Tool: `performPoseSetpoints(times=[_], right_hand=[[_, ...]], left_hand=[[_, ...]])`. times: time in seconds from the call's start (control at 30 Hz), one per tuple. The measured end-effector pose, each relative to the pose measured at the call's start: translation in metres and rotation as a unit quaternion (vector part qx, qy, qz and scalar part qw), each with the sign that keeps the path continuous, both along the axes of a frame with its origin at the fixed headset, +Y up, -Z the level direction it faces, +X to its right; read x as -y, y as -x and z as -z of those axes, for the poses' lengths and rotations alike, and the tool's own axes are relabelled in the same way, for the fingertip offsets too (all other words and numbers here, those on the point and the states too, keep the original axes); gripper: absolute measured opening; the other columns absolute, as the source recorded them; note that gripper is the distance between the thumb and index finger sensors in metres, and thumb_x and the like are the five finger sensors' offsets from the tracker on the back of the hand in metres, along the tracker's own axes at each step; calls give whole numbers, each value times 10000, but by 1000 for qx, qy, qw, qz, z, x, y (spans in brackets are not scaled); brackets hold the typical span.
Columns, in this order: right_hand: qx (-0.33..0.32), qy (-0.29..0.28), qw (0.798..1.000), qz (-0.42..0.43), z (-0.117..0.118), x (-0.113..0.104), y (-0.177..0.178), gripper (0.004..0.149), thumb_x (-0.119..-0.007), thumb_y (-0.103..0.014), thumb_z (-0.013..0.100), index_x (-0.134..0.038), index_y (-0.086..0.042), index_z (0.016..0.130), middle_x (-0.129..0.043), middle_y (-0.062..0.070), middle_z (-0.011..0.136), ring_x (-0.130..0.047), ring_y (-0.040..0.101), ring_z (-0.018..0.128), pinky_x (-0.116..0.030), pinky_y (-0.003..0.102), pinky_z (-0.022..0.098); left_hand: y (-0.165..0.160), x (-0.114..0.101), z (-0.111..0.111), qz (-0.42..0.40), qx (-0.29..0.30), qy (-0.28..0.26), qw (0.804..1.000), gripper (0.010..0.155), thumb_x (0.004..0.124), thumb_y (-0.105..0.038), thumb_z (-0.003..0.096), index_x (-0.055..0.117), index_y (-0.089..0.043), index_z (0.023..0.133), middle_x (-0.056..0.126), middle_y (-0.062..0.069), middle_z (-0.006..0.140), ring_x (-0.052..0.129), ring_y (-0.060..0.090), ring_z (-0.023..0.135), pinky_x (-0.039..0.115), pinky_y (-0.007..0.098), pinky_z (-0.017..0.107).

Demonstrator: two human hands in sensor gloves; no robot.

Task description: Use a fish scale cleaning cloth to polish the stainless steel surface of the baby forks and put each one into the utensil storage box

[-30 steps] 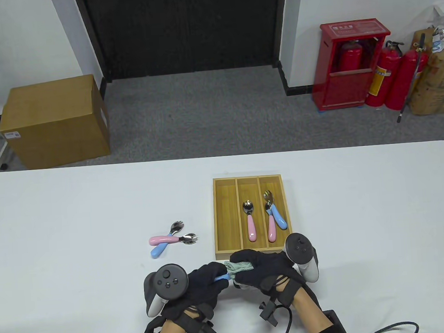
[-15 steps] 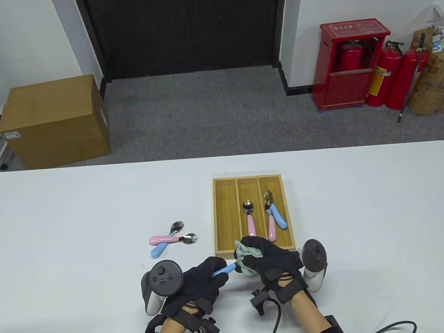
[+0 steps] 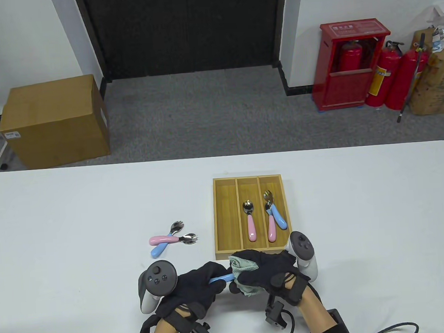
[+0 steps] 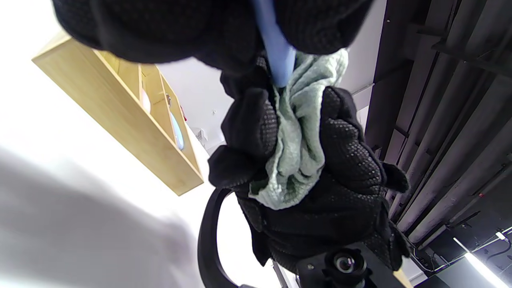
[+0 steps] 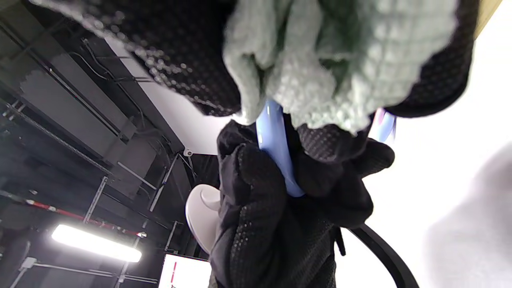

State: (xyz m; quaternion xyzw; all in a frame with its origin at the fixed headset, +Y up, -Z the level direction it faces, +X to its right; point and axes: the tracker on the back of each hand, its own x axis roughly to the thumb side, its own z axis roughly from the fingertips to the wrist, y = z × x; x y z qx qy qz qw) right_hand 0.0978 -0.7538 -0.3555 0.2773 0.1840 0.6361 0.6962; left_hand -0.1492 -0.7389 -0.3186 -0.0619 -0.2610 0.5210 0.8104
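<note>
My left hand point(image 3: 203, 283) grips the blue handle of a baby fork point(image 3: 221, 278) near the table's front edge. The fork's steel head is buried in the pale green cleaning cloth point(image 3: 247, 277), which my right hand point(image 3: 269, 271) holds bunched around it. In the left wrist view the blue handle point(image 4: 276, 52) runs into the cloth point(image 4: 298, 148). In the right wrist view the cloth point(image 5: 320, 76) covers the head above the handle point(image 5: 274, 152). The wooden storage box point(image 3: 226, 215) stands just beyond my hands. It holds a pink spoon point(image 3: 250, 219) in the middle compartment and two utensils point(image 3: 274, 218) in the right one.
A pink-handled fork point(image 3: 174, 238) and a blue-handled fork point(image 3: 166, 240) lie crossed on the white table point(image 3: 59, 231), left of the box. The box's left compartment point(image 3: 227, 211) holds nothing. Beyond the table stand a cardboard box point(image 3: 55, 121) and red fire extinguishers point(image 3: 386, 75).
My right hand slid the cloth toward the box half a second ago and has come back toward me over the fork head. The left hand shifted slightly left with the handle.
</note>
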Motion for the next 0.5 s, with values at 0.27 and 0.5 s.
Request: performPoseSetpoints(times=[0.27,0.5], right_hand=[[104,-50,993,-18,-1,-6,-5,541,-943,-222,267,-866,-48,773,-977,284,640,-1131,357,353,-945,486,227],[184,-144,971,-42,-6,-19,-8,523,-926,-220,243,-903,-67,743,-1005,273,619,-1137,360,336,-943,491,217]], left_hand=[[-9,3,-4,27,-24,4,999,506,763,-404,469,710,-154,906,893,114,629,915,203,340,745,562,524],[-13,2,-4,39,-32,11,999,516,749,-418,474,705,-151,914,893,102,615,908,177,307,764,548,492]])
